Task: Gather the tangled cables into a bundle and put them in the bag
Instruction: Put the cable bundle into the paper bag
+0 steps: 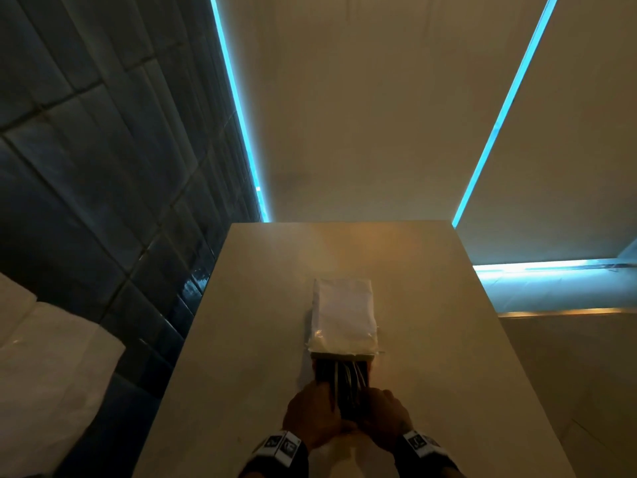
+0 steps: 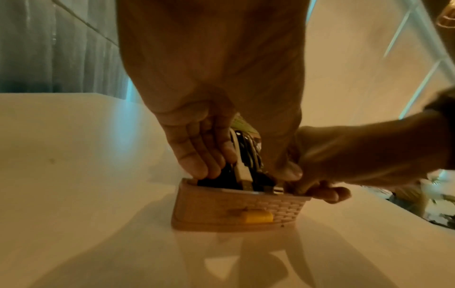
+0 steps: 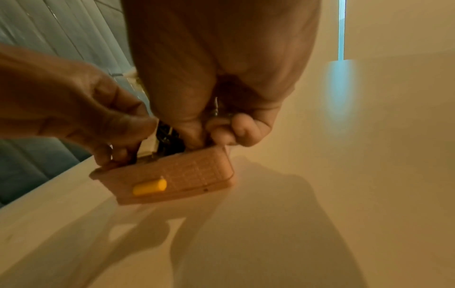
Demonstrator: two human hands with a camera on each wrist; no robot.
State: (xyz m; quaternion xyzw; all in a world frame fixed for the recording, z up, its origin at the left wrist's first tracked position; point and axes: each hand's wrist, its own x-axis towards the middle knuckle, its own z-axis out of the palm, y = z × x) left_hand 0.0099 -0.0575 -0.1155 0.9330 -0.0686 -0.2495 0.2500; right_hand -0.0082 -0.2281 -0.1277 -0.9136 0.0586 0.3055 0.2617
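A pale woven-pattern bag (image 1: pixel 344 315) lies on the cream table (image 1: pixel 431 339) with its open mouth towards me; a yellow tag (image 2: pixel 257 216) is on its side. A bundle of black and white cables (image 1: pixel 344 381) sticks out of the mouth, its far end hidden inside. My left hand (image 2: pixel 245 172) grips the bundle, fingers (image 2: pixel 197 155) on one side and thumb on the other, right at the bag's rim. My right hand (image 3: pixel 214 136) is curled at the other end of the mouth, thumb inside and fingers outside, pinching the bag's edge (image 3: pixel 221 150).
A dark tiled wall (image 1: pixel 103 167) runs along the table's left side. White cloth or paper (image 1: pixel 44 374) lies low at the left. Blue light strips (image 1: pixel 499 115) cross the pale surface behind. The table top around the bag is bare.
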